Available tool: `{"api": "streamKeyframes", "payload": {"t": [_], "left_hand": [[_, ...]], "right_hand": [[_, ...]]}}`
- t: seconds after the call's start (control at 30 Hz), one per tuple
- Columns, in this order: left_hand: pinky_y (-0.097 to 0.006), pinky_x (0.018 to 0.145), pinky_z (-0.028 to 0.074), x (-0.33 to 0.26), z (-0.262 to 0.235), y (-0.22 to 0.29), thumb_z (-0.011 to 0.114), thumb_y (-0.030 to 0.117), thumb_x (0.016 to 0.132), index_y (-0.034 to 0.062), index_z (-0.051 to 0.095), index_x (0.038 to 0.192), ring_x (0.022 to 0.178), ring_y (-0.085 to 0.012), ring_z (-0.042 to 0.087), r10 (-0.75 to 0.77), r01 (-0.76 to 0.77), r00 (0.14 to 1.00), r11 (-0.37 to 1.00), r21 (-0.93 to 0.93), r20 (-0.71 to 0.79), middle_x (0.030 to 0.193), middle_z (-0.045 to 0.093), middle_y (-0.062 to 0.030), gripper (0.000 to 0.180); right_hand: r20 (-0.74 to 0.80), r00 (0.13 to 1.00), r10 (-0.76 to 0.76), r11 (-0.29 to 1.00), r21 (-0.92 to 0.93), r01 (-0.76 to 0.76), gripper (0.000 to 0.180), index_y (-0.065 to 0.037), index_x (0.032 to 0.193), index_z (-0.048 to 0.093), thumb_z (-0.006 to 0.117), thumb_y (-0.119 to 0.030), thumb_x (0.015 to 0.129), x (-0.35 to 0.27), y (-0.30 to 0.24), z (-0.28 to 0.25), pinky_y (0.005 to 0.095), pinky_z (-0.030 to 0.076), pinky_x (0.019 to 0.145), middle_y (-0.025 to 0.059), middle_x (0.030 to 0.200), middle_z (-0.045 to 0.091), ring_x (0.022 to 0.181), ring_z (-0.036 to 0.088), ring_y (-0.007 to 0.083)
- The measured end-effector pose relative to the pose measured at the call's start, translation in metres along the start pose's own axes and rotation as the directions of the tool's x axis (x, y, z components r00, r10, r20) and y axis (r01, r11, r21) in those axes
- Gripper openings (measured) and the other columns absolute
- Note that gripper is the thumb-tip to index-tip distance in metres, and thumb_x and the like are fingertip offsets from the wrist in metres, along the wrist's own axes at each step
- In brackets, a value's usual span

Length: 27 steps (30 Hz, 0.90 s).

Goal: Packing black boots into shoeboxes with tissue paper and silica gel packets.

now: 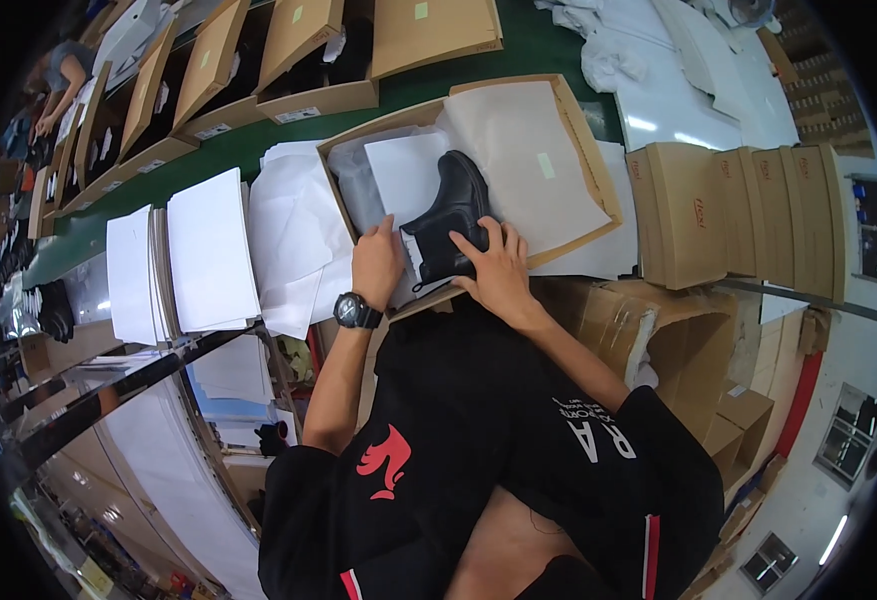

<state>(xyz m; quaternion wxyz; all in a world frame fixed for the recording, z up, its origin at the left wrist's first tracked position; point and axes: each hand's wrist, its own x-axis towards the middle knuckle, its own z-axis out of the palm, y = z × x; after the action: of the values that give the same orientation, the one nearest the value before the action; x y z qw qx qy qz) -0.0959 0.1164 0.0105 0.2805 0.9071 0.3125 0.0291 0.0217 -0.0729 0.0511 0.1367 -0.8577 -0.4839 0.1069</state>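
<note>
A black ankle boot lies on its side at the near end of an open cardboard shoebox, pale lining showing at its top opening. My right hand grips the boot from the right, fingers over its side and thumb at the near edge. Beside the boot's opening, my left hand has its fingers curled in at the box's near left corner; what they hold, if anything, is hidden. White paper sits behind the boot, with thin translucent wrapping to its left. The lid is folded back.
Stacks of white paper stand left of the box. Several open shoeboxes line the green surface beyond. Upright closed boxes stand at the right, above a large carton. A person is at the far left.
</note>
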Motion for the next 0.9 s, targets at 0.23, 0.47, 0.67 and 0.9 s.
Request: {"api": "streamKeyframes", "payload": {"t": [0.23,0.47,0.67,0.9], "left_hand": [[-0.049,0.077,0.049,0.029,0.047,0.051,0.062,0.038,0.094,0.009,0.061,0.131,0.088,-0.0368,0.062,0.29,-0.281,0.907,0.957,0.073,-0.306,0.099,0.064,-0.0155,0.047],[-0.048,0.073,0.047,0.049,0.066,0.072,0.054,0.048,0.098,0.0155,0.052,0.14,0.078,-0.0375,0.062,-0.042,0.075,0.978,0.985,0.157,-0.204,0.1,0.057,-0.0202,0.053],[-0.046,0.076,0.045,0.057,0.078,0.077,0.057,0.041,0.098,0.0152,0.056,0.137,0.087,-0.0348,0.059,-0.132,0.157,0.98,0.973,0.171,-0.15,0.1,0.055,-0.0174,0.047],[-0.051,0.088,0.043,0.051,0.099,0.079,0.056,0.038,0.099,0.0107,0.039,0.151,0.103,-0.0398,0.057,-0.261,0.266,0.962,0.962,0.06,-0.077,0.114,0.056,-0.0216,0.061]], "right_hand": [[-0.195,0.977,0.087,0.994,0.087,-0.071,0.052,-0.022,0.14,0.056,0.06,-0.047,0.094,0.046,0.054,0.004,0.0626,0.023,0.111,0.0186,0.151,0.04,0.14,0.033,0.0429],[-0.096,0.98,0.175,0.937,0.322,-0.136,0.056,-0.026,0.154,0.038,0.041,-0.049,0.103,0.067,0.126,0.045,0.0697,0.009,0.114,0.015,0.165,0.02,0.15,0.017,0.0423],[-0.094,0.981,0.167,0.935,0.33,-0.128,0.055,-0.025,0.152,0.041,0.044,-0.046,0.102,0.071,0.142,0.045,0.0714,0.01,0.113,0.0137,0.164,0.023,0.149,0.021,0.0427],[-0.326,0.925,0.196,0.918,0.392,-0.056,0.048,-0.012,0.139,0.054,0.059,-0.032,0.097,0.138,0.226,-0.009,0.0581,0.03,0.111,0.0181,0.151,0.042,0.136,0.042,0.041]]}}
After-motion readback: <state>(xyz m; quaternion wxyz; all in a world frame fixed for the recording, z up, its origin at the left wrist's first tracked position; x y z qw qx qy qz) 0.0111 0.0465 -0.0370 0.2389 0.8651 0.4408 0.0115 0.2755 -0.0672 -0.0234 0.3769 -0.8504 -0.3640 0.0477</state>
